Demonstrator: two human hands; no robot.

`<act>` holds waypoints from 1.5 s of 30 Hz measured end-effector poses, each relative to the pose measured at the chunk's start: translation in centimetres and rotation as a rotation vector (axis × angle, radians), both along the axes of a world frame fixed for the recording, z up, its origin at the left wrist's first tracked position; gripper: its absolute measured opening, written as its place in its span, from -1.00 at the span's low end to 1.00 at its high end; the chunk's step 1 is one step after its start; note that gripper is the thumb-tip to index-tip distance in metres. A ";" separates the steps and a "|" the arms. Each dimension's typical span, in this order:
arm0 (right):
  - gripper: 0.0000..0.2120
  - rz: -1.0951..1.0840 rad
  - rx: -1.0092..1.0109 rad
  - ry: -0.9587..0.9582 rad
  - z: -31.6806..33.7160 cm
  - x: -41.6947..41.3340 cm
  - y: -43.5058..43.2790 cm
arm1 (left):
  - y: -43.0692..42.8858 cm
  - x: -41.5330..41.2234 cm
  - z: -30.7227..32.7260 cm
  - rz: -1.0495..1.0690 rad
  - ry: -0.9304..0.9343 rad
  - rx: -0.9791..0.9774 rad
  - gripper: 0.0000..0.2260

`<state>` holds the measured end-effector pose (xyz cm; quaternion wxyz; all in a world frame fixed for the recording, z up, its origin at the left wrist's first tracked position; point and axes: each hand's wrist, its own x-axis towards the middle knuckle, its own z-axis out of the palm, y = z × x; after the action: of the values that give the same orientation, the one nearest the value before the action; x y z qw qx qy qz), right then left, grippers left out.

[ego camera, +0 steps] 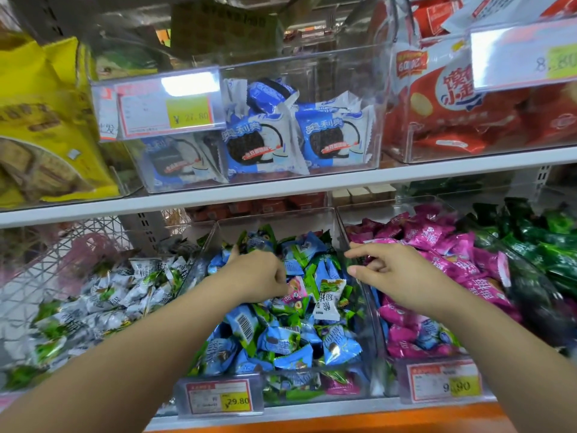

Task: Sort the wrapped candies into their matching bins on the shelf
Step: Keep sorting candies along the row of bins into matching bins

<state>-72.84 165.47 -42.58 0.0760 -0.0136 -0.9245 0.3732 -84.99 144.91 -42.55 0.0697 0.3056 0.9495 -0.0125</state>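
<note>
The middle clear bin [359,310] holds several blue and green wrapped candies [281,339]. My left hand [256,273] reaches into it with its fingers curled down, pinching a stray pink candy [296,290]. A white-and-green candy [331,298] lies just right of that one. My right hand [390,270] hovers over the divider between the middle bin and the pink candy bin [437,245]. Its fingers are loosely bent, the index finger points left, and I see nothing held. Another pink candy [340,385] lies at the middle bin's front.
A bin of white-and-green candies [109,292] stands on the left and dark green candies [546,245] on the far right. Price tags [218,396] hang on the bin fronts. The shelf above [281,189] carries cookie packs [259,145], yellow bags [46,120] and red bags [468,104].
</note>
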 end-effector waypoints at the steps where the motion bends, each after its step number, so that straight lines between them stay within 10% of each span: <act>1: -0.68 0.002 -0.001 -0.002 0.0 0.0 0.0 | 0.2 -0.1 -0.1 0.015 0.023 0.000 -0.75; 15: -0.72 -0.037 -0.014 0.069 -0.3 0.6 0.2 | 1.2 0.8 -0.3 0.016 0.033 0.043 -0.91; 28: -0.70 0.005 -0.368 0.221 0.8 0.9 0.1 | 4.9 3.2 2.8 -0.189 -0.458 0.907 -0.94; 33: -0.77 -0.313 -0.295 0.297 0.4 0.3 2.7 | 6.6 -1.1 1.8 -0.040 -0.282 0.848 -0.86; 37: -0.63 -0.465 0.095 0.281 -0.4 -0.5 4.0 | 7.5 -2.6 1.2 -0.073 -0.081 0.423 -0.63; 45: -0.77 -0.308 0.231 0.206 -0.6 -0.7 3.1 | 7.2 -4.5 -0.2 0.023 0.018 0.338 -0.79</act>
<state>-73.49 168.56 -43.18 0.2274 -0.1078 -0.9354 0.2482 -89.49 152.13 -42.72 0.0092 0.3019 0.9421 0.1455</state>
